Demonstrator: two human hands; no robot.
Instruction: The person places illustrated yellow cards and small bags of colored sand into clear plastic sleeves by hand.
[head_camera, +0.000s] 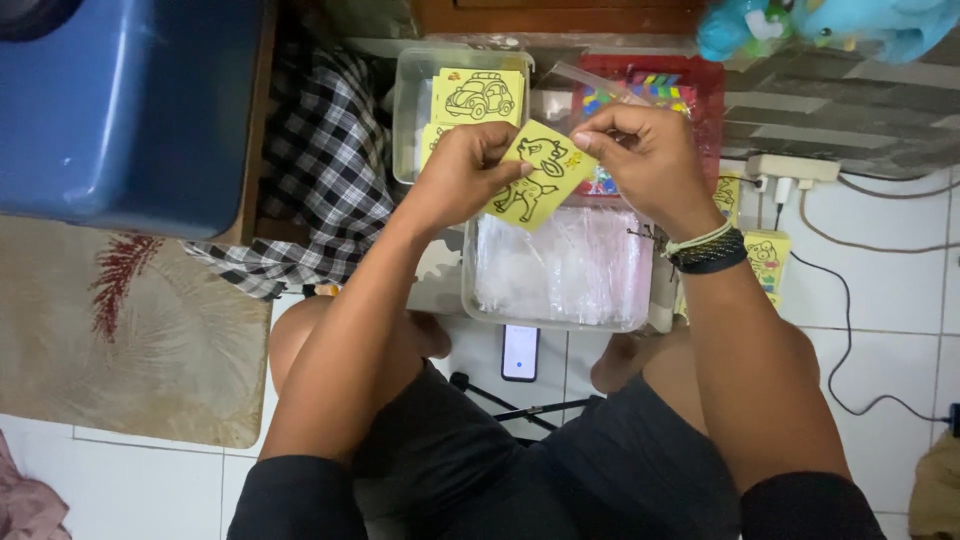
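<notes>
Gripping noted: yellow card (532, 176) with a black animal outline is pinched by left hand (462, 170) at its left edge and right hand (640, 150) at its top corner, held above clear tray (560, 268) of plastic sleeves. Car card (480, 95) is seen behind.

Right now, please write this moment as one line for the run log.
left hand: holds yellow card | right hand: pinches card's top edge | below: clear tray of plastic sleeves | behind: tub with more yellow cards

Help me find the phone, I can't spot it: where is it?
The phone lies on the white tiled floor between the person's knees, just below the clear tray of plastic sleeves.
</notes>
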